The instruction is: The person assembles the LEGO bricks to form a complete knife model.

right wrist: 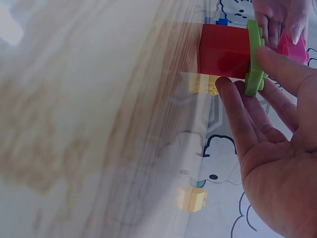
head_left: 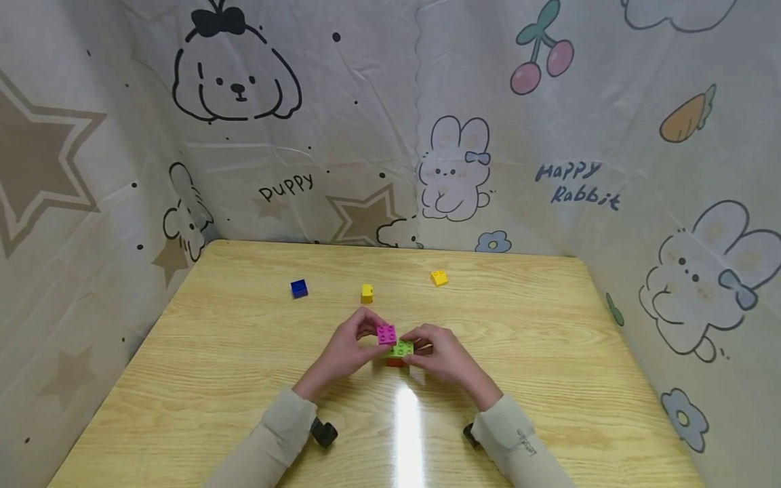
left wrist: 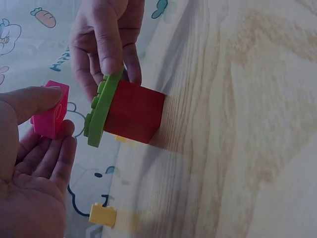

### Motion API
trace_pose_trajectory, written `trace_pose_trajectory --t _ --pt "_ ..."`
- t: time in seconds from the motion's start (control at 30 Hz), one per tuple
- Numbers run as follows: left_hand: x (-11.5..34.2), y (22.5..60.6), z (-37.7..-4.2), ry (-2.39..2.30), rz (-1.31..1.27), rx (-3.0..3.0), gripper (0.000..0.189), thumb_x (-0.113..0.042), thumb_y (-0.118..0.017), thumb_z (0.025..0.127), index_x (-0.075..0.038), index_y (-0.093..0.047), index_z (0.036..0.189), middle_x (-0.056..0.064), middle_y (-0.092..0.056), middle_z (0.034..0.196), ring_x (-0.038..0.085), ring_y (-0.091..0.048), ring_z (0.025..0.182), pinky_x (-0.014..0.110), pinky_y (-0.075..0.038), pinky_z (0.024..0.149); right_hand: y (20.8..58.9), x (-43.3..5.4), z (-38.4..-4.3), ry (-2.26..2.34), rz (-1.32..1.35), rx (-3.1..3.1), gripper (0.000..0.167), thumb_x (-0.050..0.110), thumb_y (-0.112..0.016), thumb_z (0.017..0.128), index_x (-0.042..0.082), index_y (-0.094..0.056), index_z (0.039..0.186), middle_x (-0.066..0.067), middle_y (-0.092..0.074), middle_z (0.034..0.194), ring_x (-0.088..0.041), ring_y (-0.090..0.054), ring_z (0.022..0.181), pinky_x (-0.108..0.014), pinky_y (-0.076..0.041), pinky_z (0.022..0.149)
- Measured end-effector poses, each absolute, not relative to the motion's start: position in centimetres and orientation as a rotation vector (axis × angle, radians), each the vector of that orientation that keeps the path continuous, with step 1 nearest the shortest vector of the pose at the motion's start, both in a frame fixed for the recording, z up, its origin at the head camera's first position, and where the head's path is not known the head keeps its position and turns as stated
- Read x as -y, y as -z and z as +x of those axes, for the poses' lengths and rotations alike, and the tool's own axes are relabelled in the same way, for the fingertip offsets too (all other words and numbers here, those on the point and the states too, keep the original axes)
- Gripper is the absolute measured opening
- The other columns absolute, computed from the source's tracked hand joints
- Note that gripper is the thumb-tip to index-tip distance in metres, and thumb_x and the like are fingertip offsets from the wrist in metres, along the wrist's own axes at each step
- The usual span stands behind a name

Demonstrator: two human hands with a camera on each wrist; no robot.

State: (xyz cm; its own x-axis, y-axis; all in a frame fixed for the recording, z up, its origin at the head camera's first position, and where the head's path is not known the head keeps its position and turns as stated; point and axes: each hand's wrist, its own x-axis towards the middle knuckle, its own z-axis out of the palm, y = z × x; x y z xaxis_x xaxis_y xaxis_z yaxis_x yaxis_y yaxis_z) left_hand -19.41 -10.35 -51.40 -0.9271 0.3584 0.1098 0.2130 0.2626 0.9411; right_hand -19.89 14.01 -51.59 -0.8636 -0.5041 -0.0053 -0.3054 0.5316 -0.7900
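My left hand (head_left: 349, 350) pinches a pink square brick (head_left: 386, 335) between thumb and fingers, its studs facing up in the head view. To its right and just below is a light green studded plate (head_left: 404, 349), set on top of a red block (head_left: 395, 362) that stands on the table. My right hand (head_left: 444, 354) grips the green plate at its right end, the thumb (left wrist: 110, 62) in front. In the left wrist view, a gap shows between the pink brick and the green studs. The plate sticks out past the red block's side.
Beyond the hands on the wooden table (head_left: 244, 339) lie a dark blue brick (head_left: 299, 289), a yellow brick (head_left: 367, 293) and an orange-yellow brick (head_left: 438, 278). A printed curtain (head_left: 366, 81) hangs behind the table and along both sides.
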Motion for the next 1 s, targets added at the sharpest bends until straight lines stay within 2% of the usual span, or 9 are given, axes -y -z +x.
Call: trace_pose_trajectory --t 0.13,0.27,0.33,0.57,0.77,1.0 --pt "10.2 51.4 -19.3 -1.746 0.548 -2.377 0.037 -0.01 -0.081 0.091 -0.013 -0.058 0.12 0.003 -0.068 0.119 0.02 -0.067 0.112 0.047 -0.051 0.111 51.6 -14.2 -19.9 1.278 -0.671 -2.526 0.037 0.011 -0.078 0.093 0.008 -0.07 0.129 -0.009 -0.07 0.124 -0.025 -0.071 0.109 -0.03 -0.062 0.091" --pt "10.0 51.5 -19.2 -1.718 0.565 -2.397 0.043 -0.016 -0.081 0.092 -0.009 -0.061 0.13 0.002 -0.069 0.124 0.024 -0.067 0.117 0.05 -0.052 0.109 51.6 -14.3 -19.8 1.307 -0.647 -2.519 0.037 0.011 -0.078 0.094 0.008 -0.069 0.129 -0.009 -0.069 0.124 -0.027 -0.072 0.111 -0.031 -0.061 0.093" --pt "9.9 51.7 -19.1 -1.694 0.591 -2.423 0.043 -0.02 -0.08 0.093 -0.011 -0.064 0.132 0.001 -0.069 0.127 0.025 -0.066 0.12 0.051 -0.053 0.108 51.6 -14.4 -19.8 1.31 -0.645 -2.519 0.036 0.011 -0.078 0.094 0.008 -0.069 0.129 -0.009 -0.069 0.124 -0.027 -0.072 0.111 -0.031 -0.061 0.093" --pt "9.5 52.3 -19.1 -1.651 0.646 -2.499 0.034 -0.022 -0.08 0.093 -0.022 -0.068 0.125 -0.004 -0.07 0.124 0.022 -0.066 0.12 0.05 -0.055 0.105 51.7 -14.6 -19.9 1.31 -0.655 -2.512 0.034 0.013 -0.076 0.095 0.008 -0.07 0.128 -0.009 -0.069 0.125 -0.026 -0.072 0.109 -0.031 -0.061 0.092" --pt "9.3 52.8 -19.2 -1.623 0.614 -2.526 0.033 -0.02 -0.08 0.092 -0.024 -0.069 0.124 -0.01 -0.069 0.121 0.016 -0.065 0.119 0.047 -0.054 0.106 51.9 -14.6 -19.9 1.311 -0.651 -2.513 0.032 0.013 -0.076 0.096 0.01 -0.071 0.127 -0.009 -0.07 0.124 -0.025 -0.072 0.108 -0.032 -0.061 0.092" --pt "9.1 53.0 -19.3 -1.609 0.653 -2.538 0.035 -0.018 -0.081 0.092 -0.02 -0.07 0.124 -0.005 -0.071 0.121 0.017 -0.066 0.116 0.045 -0.054 0.107 52.1 -14.5 -20.0 1.316 -0.632 -2.513 0.032 0.013 -0.077 0.095 0.009 -0.071 0.126 -0.009 -0.07 0.123 -0.024 -0.073 0.107 -0.03 -0.062 0.091"
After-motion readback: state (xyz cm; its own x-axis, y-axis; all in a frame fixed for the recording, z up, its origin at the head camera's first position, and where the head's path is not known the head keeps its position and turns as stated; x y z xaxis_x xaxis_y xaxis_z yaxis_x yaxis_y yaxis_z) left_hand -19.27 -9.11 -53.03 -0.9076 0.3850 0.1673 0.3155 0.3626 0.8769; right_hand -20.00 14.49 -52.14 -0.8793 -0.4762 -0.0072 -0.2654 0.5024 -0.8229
